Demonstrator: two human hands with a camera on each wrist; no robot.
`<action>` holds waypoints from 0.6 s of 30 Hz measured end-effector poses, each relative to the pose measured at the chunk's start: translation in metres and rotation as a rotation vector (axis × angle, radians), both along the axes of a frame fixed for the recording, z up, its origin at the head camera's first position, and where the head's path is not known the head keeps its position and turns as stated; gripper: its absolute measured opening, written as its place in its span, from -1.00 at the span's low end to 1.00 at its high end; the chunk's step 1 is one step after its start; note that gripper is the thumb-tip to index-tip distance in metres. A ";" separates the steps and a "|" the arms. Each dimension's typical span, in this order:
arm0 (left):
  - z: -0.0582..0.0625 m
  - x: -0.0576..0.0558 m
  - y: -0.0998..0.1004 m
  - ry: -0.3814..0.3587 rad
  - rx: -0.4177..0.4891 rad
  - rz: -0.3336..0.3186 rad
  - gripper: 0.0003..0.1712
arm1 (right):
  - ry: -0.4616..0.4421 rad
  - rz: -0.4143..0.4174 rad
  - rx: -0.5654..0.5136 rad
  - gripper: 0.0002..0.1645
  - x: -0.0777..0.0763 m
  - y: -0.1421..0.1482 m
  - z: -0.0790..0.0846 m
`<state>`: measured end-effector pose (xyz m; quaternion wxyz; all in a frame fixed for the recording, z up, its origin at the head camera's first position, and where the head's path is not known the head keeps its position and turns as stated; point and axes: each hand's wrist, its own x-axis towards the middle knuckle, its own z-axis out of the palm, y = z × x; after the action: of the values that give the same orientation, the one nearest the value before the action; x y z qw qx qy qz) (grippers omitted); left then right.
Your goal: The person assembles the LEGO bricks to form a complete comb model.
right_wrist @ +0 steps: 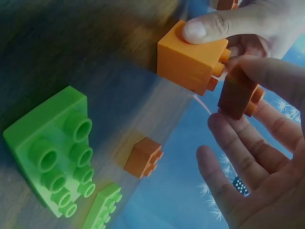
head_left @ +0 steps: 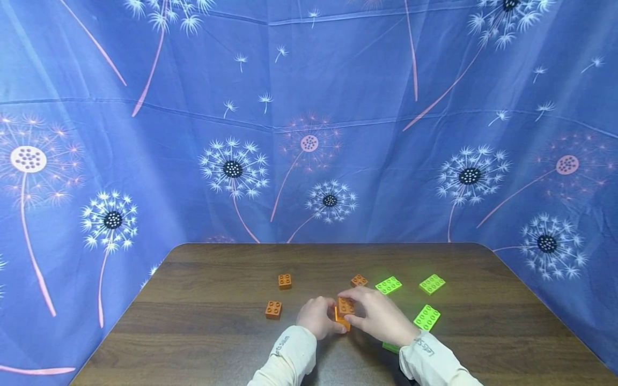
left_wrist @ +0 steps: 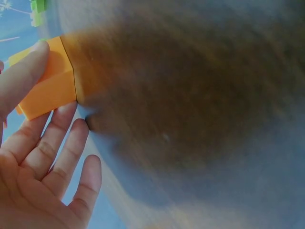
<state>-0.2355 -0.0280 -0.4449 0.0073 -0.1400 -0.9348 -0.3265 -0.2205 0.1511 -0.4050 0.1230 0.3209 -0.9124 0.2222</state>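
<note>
Near the front middle of the table, my left hand (head_left: pixel 315 317) pinches a bright orange toy building block (right_wrist: pixel 183 59) between thumb and fingers. The block stands on the wood with its studs up, as the left wrist view shows its base (left_wrist: pixel 52 88) at the tabletop. My right hand (head_left: pixel 379 317) pinches a smaller dark orange building brick (right_wrist: pixel 236 93) by its sides. This brick, studs up, is close over the block's studs, and a narrow gap shows between them in the right wrist view.
Two dark orange bricks (head_left: pixel 285 281) (head_left: pixel 273 309) lie left of the hands, and another brick (head_left: pixel 359 280) sits behind the right hand. Several green bricks (head_left: pixel 432 284) lie to the right, one green brick (head_left: pixel 390 347) partly under the right forearm. A blue curtain (head_left: pixel 328 107) hangs behind the table.
</note>
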 end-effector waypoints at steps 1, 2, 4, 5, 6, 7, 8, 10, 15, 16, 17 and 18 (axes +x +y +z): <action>0.000 0.000 0.000 -0.001 0.000 0.000 -0.64 | -0.009 0.004 0.006 -0.51 -0.001 0.000 0.000; 0.000 0.000 0.000 -0.001 -0.001 0.001 -0.63 | -0.020 0.008 0.011 -0.51 -0.001 -0.001 0.000; 0.000 0.000 0.000 -0.008 0.004 0.003 -0.62 | -0.044 0.016 0.020 -0.51 -0.003 -0.001 -0.001; 0.000 0.000 0.000 -0.013 0.009 0.004 -0.61 | -0.057 0.018 0.026 -0.52 -0.003 -0.001 -0.001; -0.001 0.000 0.000 -0.022 0.016 0.005 -0.60 | -0.069 0.020 0.031 -0.53 -0.004 -0.002 -0.001; -0.001 0.000 0.000 -0.031 0.025 0.006 -0.60 | -0.082 0.020 0.034 -0.53 -0.004 -0.002 -0.001; -0.001 0.000 0.000 -0.035 0.026 0.007 -0.59 | -0.093 0.019 0.037 -0.54 -0.005 -0.003 -0.001; -0.001 0.000 0.000 -0.041 0.027 0.006 -0.58 | -0.112 0.017 0.044 -0.54 -0.006 -0.003 -0.001; -0.001 -0.001 0.000 -0.045 0.026 0.000 -0.60 | -0.124 0.028 0.076 -0.57 -0.011 -0.005 0.001; -0.001 -0.002 0.000 -0.049 0.029 0.000 -0.61 | -0.121 0.030 0.087 -0.58 -0.012 -0.006 0.002; -0.001 -0.002 0.000 -0.049 0.031 -0.001 -0.62 | -0.121 0.029 0.098 -0.58 -0.012 -0.007 0.003; -0.001 -0.002 0.000 -0.052 0.034 -0.001 -0.63 | -0.125 0.026 0.108 -0.57 -0.013 -0.008 0.004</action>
<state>-0.2377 -0.0280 -0.4462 -0.0146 -0.1317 -0.9289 -0.3459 -0.2331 0.1435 -0.4007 0.0457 0.3244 -0.9247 0.1939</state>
